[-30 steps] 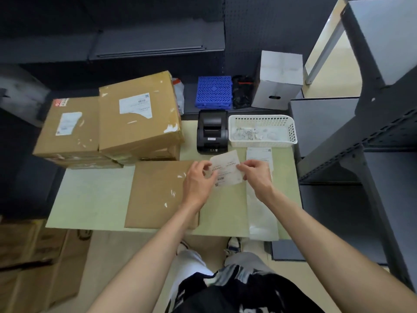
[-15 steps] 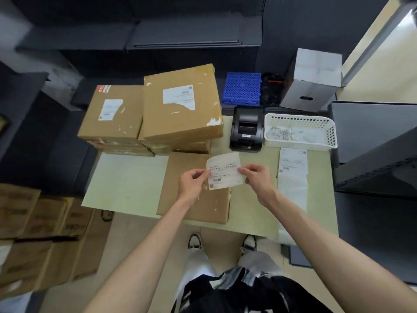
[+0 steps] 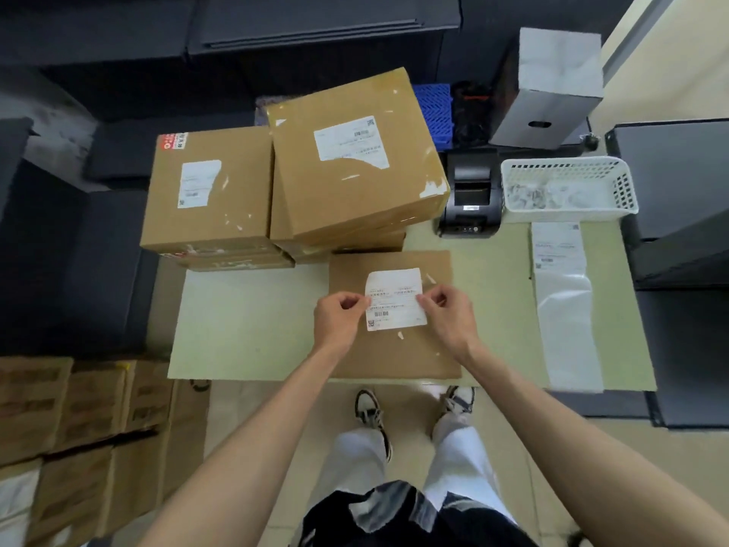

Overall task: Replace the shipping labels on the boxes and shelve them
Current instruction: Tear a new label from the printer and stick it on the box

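A flat brown box lies at the table's front edge. Over its top I hold a white shipping label. My left hand pinches the label's left edge and my right hand pinches its right edge. Whether the label touches the box top I cannot tell. Behind it stand stacked brown boxes: a left stack and a tilted top box, each with a partly torn old label.
A black label printer and a white basket with paper scraps sit at the back right of the pale green table. A strip of label backing lies at the right. Dark shelves surround; cartons fill the floor at left.
Both hands carried the label left and toward me, from beside the printer to above the middle of the flat box. The head camera also shifted.
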